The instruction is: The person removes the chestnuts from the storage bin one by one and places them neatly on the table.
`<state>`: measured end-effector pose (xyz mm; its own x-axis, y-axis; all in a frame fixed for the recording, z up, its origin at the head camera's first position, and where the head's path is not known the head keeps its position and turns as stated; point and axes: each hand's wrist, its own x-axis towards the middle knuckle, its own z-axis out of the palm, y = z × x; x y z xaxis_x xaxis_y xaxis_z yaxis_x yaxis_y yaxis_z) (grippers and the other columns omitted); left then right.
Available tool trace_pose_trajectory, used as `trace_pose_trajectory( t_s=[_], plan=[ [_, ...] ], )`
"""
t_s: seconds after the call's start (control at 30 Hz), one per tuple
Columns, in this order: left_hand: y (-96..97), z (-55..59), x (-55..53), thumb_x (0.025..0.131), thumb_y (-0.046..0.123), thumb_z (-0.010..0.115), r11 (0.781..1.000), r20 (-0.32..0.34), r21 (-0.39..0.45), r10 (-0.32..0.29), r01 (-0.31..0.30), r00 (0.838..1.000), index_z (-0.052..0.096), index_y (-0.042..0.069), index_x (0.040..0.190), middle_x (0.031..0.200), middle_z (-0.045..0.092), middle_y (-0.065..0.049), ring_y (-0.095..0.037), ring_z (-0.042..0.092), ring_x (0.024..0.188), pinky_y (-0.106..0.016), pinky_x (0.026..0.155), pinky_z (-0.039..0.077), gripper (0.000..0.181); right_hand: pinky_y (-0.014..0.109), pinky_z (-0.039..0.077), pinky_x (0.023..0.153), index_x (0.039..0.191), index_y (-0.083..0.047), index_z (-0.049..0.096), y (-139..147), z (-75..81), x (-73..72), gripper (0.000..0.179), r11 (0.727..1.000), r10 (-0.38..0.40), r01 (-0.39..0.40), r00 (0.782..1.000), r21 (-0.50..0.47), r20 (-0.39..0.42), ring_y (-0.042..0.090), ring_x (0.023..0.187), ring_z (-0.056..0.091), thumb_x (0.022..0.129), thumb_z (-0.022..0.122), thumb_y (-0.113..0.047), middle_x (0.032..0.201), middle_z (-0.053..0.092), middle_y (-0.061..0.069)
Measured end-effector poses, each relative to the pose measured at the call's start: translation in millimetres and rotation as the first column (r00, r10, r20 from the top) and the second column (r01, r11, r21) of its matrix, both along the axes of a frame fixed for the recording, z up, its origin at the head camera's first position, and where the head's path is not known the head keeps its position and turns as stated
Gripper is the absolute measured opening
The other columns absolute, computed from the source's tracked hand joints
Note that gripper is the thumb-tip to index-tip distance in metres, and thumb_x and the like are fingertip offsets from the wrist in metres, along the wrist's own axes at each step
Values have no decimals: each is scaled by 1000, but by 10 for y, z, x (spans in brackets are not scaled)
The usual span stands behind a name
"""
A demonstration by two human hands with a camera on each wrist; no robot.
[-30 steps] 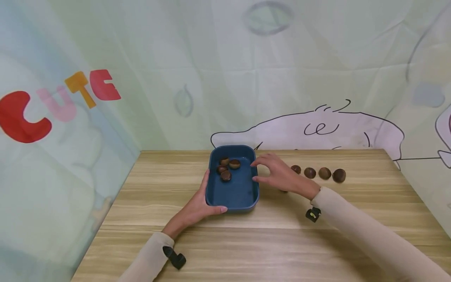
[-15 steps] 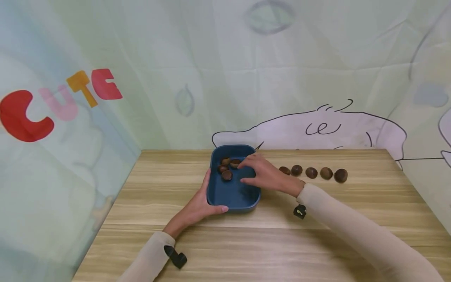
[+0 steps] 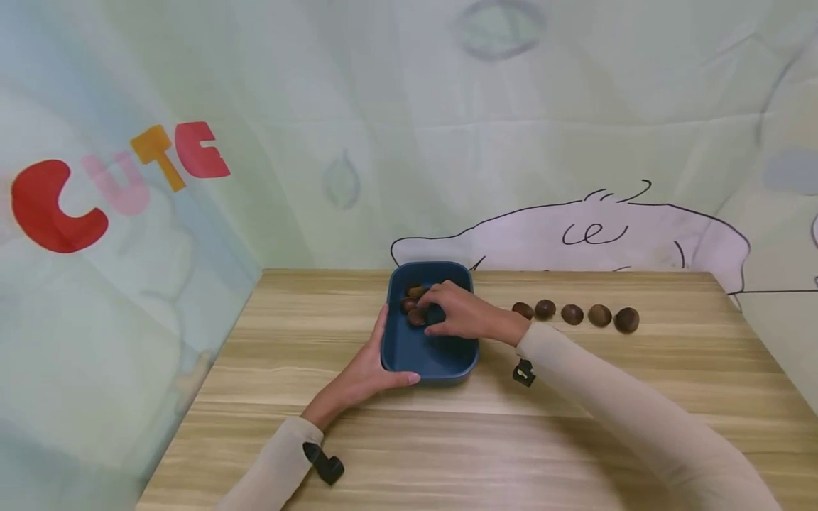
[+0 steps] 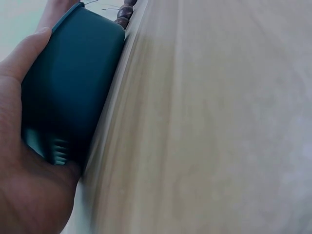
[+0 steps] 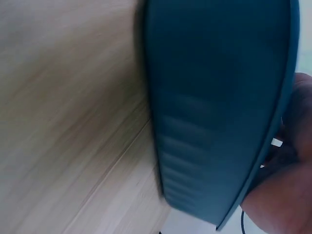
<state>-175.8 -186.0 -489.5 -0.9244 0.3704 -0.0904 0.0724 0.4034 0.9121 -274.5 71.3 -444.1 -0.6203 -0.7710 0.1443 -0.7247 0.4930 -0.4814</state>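
A dark blue rectangular container (image 3: 429,358) stands near the back of the table, and its outer wall (image 4: 73,73) fills part of the left wrist view. My left hand (image 3: 364,370) grips its near left corner, thumb over the front rim and fingers along the left side. Inside, several brown chestnuts (image 3: 417,317) lie toward the left, partly behind my right hand (image 3: 465,314). That hand is inside the container, thumb and fingers apart beside the chestnuts; whether they touch one cannot be seen. In the right wrist view the container wall hides most of the right hand (image 5: 282,195).
Several more chestnuts (image 3: 571,314) lie in a row on the wooden table (image 3: 486,447), right of the container. A printed cloth (image 3: 307,142) with cartoon outlines and coloured letters hangs behind the table and along its left side.
My right hand has moved left, from the container's right rim in to the chestnuts, uncovering the left end of the row. The left hand keeps its grip; the view has shifted slightly.
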Motion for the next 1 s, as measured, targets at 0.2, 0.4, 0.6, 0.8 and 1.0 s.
trace_pose_trajectory(
  t_s=[0.2, 0.4, 0.6, 0.8, 1.0],
  plan=[
    [49, -3, -9, 89, 44, 92, 1000, -11, 9, -18, 18, 1000, -14, 29, 177, 186, 0, -8, -37, 15, 168, -66, 131, 20, 138, 53, 45, 116, 140, -2, 73, -84, -16, -30, 50, 999, 17, -17, 1000, 28, -3, 33, 132, 62, 95, 89, -18, 141, 72, 12],
    [49, -27, -20, 90, 39, 92, 999, -23, 22, -29, 29, 999, -14, 28, 177, 186, 0, -7, -35, 14, 168, -64, 132, 19, 138, 52, 47, 116, 138, 1, 72, -156, -30, -16, 49, 998, 16, -17, 1000, 59, 17, 36, 135, 60, 94, 89, -14, 145, 68, 18],
    [32, -26, -27, 90, 38, 93, 999, -32, 23, -31, 32, 999, -14, 26, 177, 186, 1, -7, -35, 14, 168, -64, 131, 20, 138, 45, 54, 105, 135, -1, 73, -206, -49, 22, 43, 993, 44, -48, 998, 104, 42, 28, 118, 63, 95, 87, -9, 131, 69, 14],
    [14, -10, -14, 89, 37, 93, 999, -32, 44, -31, 33, 999, -14, 27, 177, 185, 2, -9, -36, 18, 167, -63, 131, 21, 139, 42, 54, 108, 130, -4, 75, -249, -67, 60, 38, 987, 66, -76, 995, 145, 72, 24, 120, 63, 95, 87, -10, 131, 69, 12],
    [-9, -32, -19, 88, 39, 94, 998, -37, 61, -30, 33, 999, -15, 26, 177, 185, 5, -11, -37, 22, 166, -63, 131, 21, 141, 42, 55, 108, 130, -2, 73, -296, -82, 89, 38, 986, 106, -112, 993, 124, 54, 26, 121, 66, 95, 86, -9, 129, 71, 12]
  ],
)
